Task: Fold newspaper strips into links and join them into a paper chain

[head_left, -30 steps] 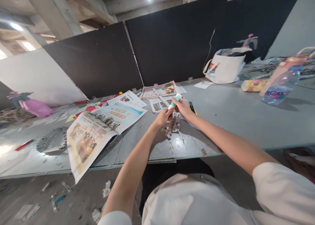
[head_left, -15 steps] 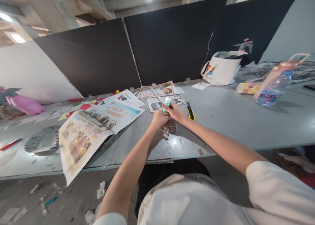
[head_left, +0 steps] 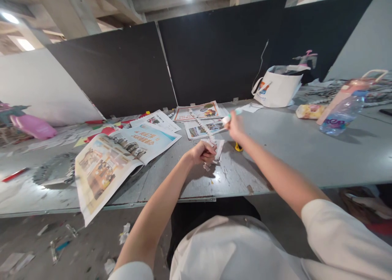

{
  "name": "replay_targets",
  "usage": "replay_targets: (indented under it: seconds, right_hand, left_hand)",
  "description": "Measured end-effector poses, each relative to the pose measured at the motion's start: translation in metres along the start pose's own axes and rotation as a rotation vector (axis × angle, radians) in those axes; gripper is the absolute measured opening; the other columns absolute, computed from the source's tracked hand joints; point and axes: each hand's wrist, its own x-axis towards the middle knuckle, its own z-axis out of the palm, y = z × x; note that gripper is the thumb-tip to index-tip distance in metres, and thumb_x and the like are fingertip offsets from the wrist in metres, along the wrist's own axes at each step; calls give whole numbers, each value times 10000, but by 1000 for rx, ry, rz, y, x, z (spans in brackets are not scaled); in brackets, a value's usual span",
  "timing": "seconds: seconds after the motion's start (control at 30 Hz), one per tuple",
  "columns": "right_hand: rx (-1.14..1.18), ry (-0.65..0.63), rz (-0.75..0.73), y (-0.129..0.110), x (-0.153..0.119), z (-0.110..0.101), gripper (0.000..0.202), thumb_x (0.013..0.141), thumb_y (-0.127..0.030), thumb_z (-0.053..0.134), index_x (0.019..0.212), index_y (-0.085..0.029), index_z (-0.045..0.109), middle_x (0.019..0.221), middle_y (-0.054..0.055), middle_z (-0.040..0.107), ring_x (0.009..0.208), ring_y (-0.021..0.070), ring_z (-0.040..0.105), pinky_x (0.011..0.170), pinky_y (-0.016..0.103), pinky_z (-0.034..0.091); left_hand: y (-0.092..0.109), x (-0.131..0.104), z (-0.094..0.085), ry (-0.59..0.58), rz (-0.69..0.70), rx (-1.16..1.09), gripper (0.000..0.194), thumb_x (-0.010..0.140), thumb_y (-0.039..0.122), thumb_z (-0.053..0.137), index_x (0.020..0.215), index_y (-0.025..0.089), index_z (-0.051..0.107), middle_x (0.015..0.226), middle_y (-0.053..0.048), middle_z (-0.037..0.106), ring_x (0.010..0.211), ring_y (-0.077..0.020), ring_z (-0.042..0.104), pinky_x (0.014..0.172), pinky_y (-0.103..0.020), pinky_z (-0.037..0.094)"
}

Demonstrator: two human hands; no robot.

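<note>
My left hand (head_left: 201, 152) is closed, near the table's front edge, on the near end of a zigzag folded-paper chain (head_left: 202, 124). The chain runs away from me over the printed sheets (head_left: 196, 131). Higher and to the right, my right hand (head_left: 237, 127) grips a glue stick (head_left: 226, 119), green and white; motion smears both slightly. Beneath the left fingers lie a small pale piece of paper (head_left: 219, 149) and folded paper scraps (head_left: 207, 166). A yellow utility knife (head_left: 238, 147) shows partly beside my right wrist, which hides the rest.
An open magazine (head_left: 105, 165) overhangs the table's front edge at left, near a ring of folded paper (head_left: 55, 172) and a red pen (head_left: 14, 174). To the right stand a white bag (head_left: 278, 88), a plastic bottle (head_left: 341, 114) and a pink tumbler (head_left: 352, 86). Black panels (head_left: 220, 55) rise behind.
My hands have separated. The right hand has moved right and away with the glue stick; the left has drawn slightly nearer to me, and the paper chain is now more visible.
</note>
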Motion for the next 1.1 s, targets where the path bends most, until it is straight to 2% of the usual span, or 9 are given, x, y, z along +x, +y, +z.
replay_targets:
  seconds: [0.07, 0.17, 0.23, 0.37, 0.5, 0.63, 0.73, 0.93, 1.1]
  right_hand:
    - [117, 215, -31, -3, 15, -20, 697, 983, -894, 565, 742, -311, 268, 491, -103, 228, 429, 103, 250, 434, 276, 236]
    - [153, 98, -12, 0, 16, -29, 693, 942, -875, 663, 753, -304, 319, 519, -93, 292, 435, 115, 277, 414, 268, 244]
    - [164, -8, -16, 5, 5, -22, 708, 908, -869, 721, 741, -302, 331, 531, -89, 288, 446, 116, 285, 422, 275, 270]
    - [182, -129, 26, 8, -17, -1, 708, 896, -874, 737, 733, -301, 354, 556, -84, 278, 460, 119, 272, 440, 301, 306]
    - [211, -209, 102, 4, -25, 7, 625, 875, -801, 798, 759, -288, 459, 615, -45, 420, 511, 146, 414, 483, 320, 405]
    - [268, -243, 61, 0, -28, 10, 392, 880, -598, 817, 921, -262, 621, 869, 53, 686, 808, 230, 694, 731, 382, 606]
    - [252, -345, 83, -5, -32, 10, 333, 890, -499, 795, 1073, -257, 659, 962, 71, 725, 880, 247, 710, 811, 415, 616]
    - [376, -483, 252, -17, -41, 10, 458, 1016, -704, 648, 1046, -247, 682, 781, 13, 603, 661, 199, 568, 685, 389, 554]
    - [370, -467, 211, -20, -43, 11, 569, 1013, -824, 617, 982, -258, 666, 782, 18, 597, 658, 198, 544, 661, 377, 533]
  left_hand:
    - [-1, -4, -6, 127, 70, 95, 460, 693, 359, 778, 617, 275, 332, 543, 38, 312, 481, -113, 280, 505, -315, 309]
    - [-1, -5, -23, 664, 162, 376, 463, 839, 454, 761, 617, 261, 404, 574, 10, 408, 571, -160, 445, 613, -329, 374]
    - [-2, -6, -41, 908, 158, 576, 478, 921, 571, 723, 647, 256, 491, 610, -24, 499, 689, -227, 576, 689, -346, 410]
    - [-9, -15, -79, 1056, 88, 730, 470, 1105, 518, 426, 879, 211, 699, 933, -172, 760, 997, -339, 727, 861, -388, 486]
    - [-21, -19, -97, 1042, -57, 868, 497, 1117, 515, 452, 1070, 140, 775, 1183, -272, 787, 1211, -384, 720, 997, -408, 500]
    - [-29, -17, -94, 1053, -184, 1007, 454, 1088, 465, 547, 1161, 83, 779, 1334, -334, 725, 1371, -442, 638, 1117, -489, 463]
    - [-30, -18, -88, 1110, -200, 984, 427, 1060, 409, 601, 1301, 80, 728, 1416, -326, 671, 1436, -459, 573, 1165, -528, 432]
    - [-21, -23, -81, 1243, 72, 939, 426, 987, 216, 628, 1406, 170, 689, 1520, -243, 596, 1481, -425, 489, 1256, -553, 373]
    - [-16, -16, -69, 928, 436, 939, 351, 986, 127, 567, 1278, 204, 746, 1356, -164, 713, 1372, -329, 599, 1272, -524, 435]
